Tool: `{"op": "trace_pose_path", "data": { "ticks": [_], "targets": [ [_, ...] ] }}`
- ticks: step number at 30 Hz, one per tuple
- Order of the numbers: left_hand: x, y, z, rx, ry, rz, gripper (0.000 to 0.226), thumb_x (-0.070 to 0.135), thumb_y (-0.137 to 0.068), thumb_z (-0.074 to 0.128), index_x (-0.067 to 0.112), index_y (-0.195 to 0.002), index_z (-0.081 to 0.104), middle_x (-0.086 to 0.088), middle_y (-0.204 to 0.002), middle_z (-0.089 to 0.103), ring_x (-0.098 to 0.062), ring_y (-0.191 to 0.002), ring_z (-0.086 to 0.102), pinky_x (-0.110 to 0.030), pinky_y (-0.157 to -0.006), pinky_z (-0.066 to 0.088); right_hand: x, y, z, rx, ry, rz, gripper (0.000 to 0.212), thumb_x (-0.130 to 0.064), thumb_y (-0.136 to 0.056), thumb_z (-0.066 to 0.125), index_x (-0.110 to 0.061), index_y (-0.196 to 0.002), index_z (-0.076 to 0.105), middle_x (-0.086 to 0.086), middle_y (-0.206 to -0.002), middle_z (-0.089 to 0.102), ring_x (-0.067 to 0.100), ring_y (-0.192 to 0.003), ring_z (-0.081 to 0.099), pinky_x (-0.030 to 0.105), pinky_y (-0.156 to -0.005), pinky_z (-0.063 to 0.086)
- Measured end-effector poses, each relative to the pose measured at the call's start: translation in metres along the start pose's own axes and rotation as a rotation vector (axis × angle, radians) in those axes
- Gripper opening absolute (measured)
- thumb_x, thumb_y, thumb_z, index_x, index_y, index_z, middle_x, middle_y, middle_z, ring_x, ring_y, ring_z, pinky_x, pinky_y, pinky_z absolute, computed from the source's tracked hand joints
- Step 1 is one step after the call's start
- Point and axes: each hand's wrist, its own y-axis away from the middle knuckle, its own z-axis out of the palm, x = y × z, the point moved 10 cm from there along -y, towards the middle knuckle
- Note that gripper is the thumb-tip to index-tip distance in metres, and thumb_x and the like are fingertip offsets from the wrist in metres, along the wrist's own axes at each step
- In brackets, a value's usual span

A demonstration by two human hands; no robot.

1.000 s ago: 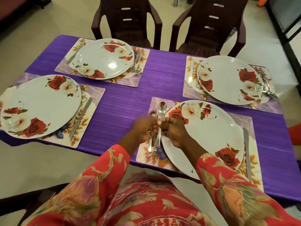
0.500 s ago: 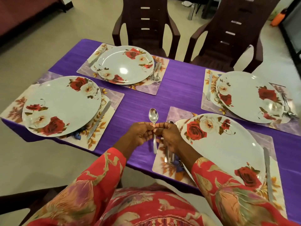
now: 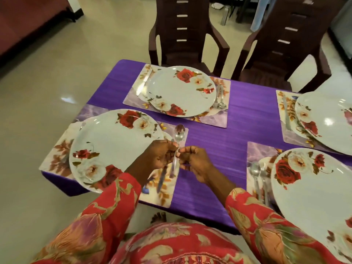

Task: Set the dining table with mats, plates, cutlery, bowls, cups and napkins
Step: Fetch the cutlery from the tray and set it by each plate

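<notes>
Both hands meet above the near left mat (image 3: 167, 195). Left hand (image 3: 158, 157) curls its fingers round the handle of a spoon (image 3: 177, 147), bowl pointing away, held upright over the mat's right edge beside the near left plate (image 3: 114, 147). Right hand (image 3: 196, 162) pinches the same handle from the other side. A knife (image 3: 162, 178) lies on this mat under the hands, on a purple tablecloth (image 3: 219, 149).
</notes>
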Motion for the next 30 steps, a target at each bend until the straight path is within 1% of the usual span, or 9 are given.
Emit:
{"op": "trace_pose_path", "data": {
  "ticks": [4,9,14,18,21,23,25,27,30],
  "targets": [
    [0.021,0.0,-0.072,0.054,0.064,0.02,0.017,-0.001,-0.089,0.054,0.01,-0.077,0.06,-0.004,-0.067,0.061,-0.017,-0.065,0.056,-0.028,-0.067,0.048,0.001,-0.01,0.062,-0.047,0.056,0.014,0.013,0.001,-0.087,0.06,-0.01,-0.081,0.056,0.005,-0.072,0.059,0.012,-0.053,0.049,0.025,-0.05,0.04],
    [0.049,0.007,-0.165,0.188,0.093,0.066,0.015,0.001,-0.091,0.054,0.008,-0.079,0.059,-0.007,-0.072,0.056,-0.017,-0.064,0.052,-0.027,-0.064,0.047,0.002,-0.021,0.118,-0.088,0.183,0.037,0.011,-0.004,-0.088,0.06,-0.012,-0.081,0.06,0.003,-0.073,0.058,0.012,-0.058,0.051,0.023,-0.057,0.044],
    [0.065,0.012,-0.257,0.342,0.111,0.097,0.024,0.0,-0.09,0.053,0.011,-0.069,0.055,-0.001,-0.047,0.051,-0.011,-0.045,0.047,-0.023,-0.054,0.042,0.007,-0.03,0.154,-0.102,0.268,0.073,0.006,-0.007,-0.085,0.062,-0.012,-0.082,0.062,0.005,-0.077,0.061,0.013,-0.061,0.054,0.021,-0.057,0.048],
    [0.075,0.014,-0.321,0.499,0.107,0.134,0.025,-0.007,-0.089,0.053,0.008,-0.069,0.055,0.005,-0.035,0.052,-0.016,-0.055,0.046,-0.027,-0.056,0.042,0.011,-0.034,0.166,-0.104,0.305,0.095,0.004,-0.008,-0.086,0.062,-0.011,-0.085,0.063,0.006,-0.079,0.062,0.015,-0.064,0.056,0.023,-0.06,0.048],
    [0.075,0.006,-0.356,0.577,0.081,0.133,0.027,-0.01,-0.086,0.055,0.008,-0.066,0.056,0.006,-0.034,0.052,-0.016,-0.049,0.052,-0.024,-0.049,0.046,0.013,-0.035,0.166,-0.091,0.325,0.108,0.006,-0.008,-0.088,0.06,-0.011,-0.085,0.063,0.006,-0.079,0.062,0.015,-0.065,0.056,0.023,-0.062,0.048],
    [0.074,-0.004,-0.378,0.626,0.01,0.132,0.027,-0.007,-0.085,0.059,0.01,-0.064,0.059,0.004,-0.04,0.057,-0.018,-0.055,0.052,-0.026,-0.057,0.047,0.013,-0.037,0.166,-0.078,0.338,0.112,0.006,-0.009,-0.088,0.06,-0.012,-0.085,0.063,0.006,-0.08,0.063,0.016,-0.067,0.056,0.023,-0.062,0.049],
    [0.069,-0.019,-0.396,0.652,-0.045,0.122,0.021,-0.004,-0.084,0.063,0.009,-0.067,0.064,-0.007,-0.056,0.061,-0.022,-0.059,0.053,-0.034,-0.069,0.048,0.013,-0.038,0.166,-0.072,0.348,0.113,0.006,-0.01,-0.09,0.059,-0.013,-0.085,0.063,0.005,-0.08,0.063,0.016,-0.068,0.056,0.022,-0.062,0.049],
    [0.068,-0.029,-0.404,0.671,-0.136,0.115,0.004,0.002,-0.082,0.066,0.002,-0.083,0.07,-0.02,-0.076,0.065,-0.027,-0.068,0.059,-0.042,-0.077,0.051,0.012,-0.039,0.166,-0.068,0.349,0.112,0.007,-0.011,-0.091,0.058,-0.013,-0.086,0.063,0.004,-0.079,0.064,0.016,-0.068,0.057,0.022,-0.062,0.049],
    [0.078,-0.024,-0.402,0.733,-0.272,0.137,0.018,0.006,-0.08,0.07,-0.001,-0.097,0.07,-0.026,-0.101,0.068,-0.041,-0.094,0.065,-0.048,-0.086,0.052,0.012,-0.039,0.164,-0.056,0.35,0.112,0.009,-0.011,-0.091,0.057,-0.013,-0.086,0.063,0.004,-0.08,0.065,0.015,-0.069,0.058,0.022,-0.063,0.049]
  ]
}}
